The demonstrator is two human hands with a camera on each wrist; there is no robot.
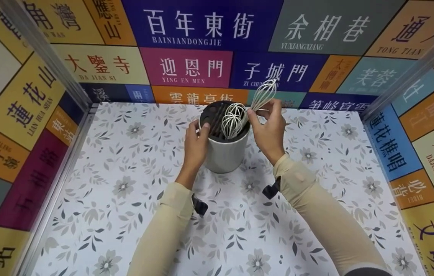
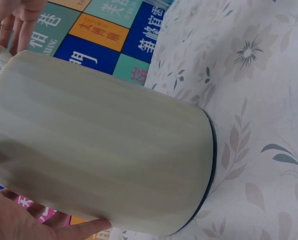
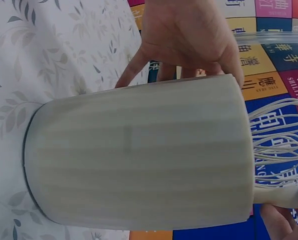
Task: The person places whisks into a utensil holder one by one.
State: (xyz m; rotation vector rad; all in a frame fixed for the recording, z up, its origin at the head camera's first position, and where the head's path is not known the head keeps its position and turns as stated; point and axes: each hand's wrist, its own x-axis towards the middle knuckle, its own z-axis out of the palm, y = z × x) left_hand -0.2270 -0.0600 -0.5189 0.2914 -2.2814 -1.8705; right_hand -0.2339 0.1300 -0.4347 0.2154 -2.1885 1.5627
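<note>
A cream utensil holder (image 1: 226, 155) with a dark slotted insert (image 1: 211, 115) stands upright on the table. My left hand (image 1: 195, 143) grips its left side, the thumb at the rim and the fingers along the outer wall. At the right rim, my right hand (image 1: 270, 128) pinches a cream whisk (image 1: 264, 94) with its wire loops pointing up. The whisk's pale handle (image 3: 281, 196) reaches down to the holder's mouth; its lower end is hidden. More whisk wires (image 1: 233, 120) stick out of the insert, seemingly of more than one whisk.
The table (image 1: 125, 222) has a white cloth with grey flowers and leaves. Panels with coloured sign prints (image 1: 186, 69) close off the back and both sides, the back one close behind the holder. Metal posts (image 1: 404, 73) stand at the corners.
</note>
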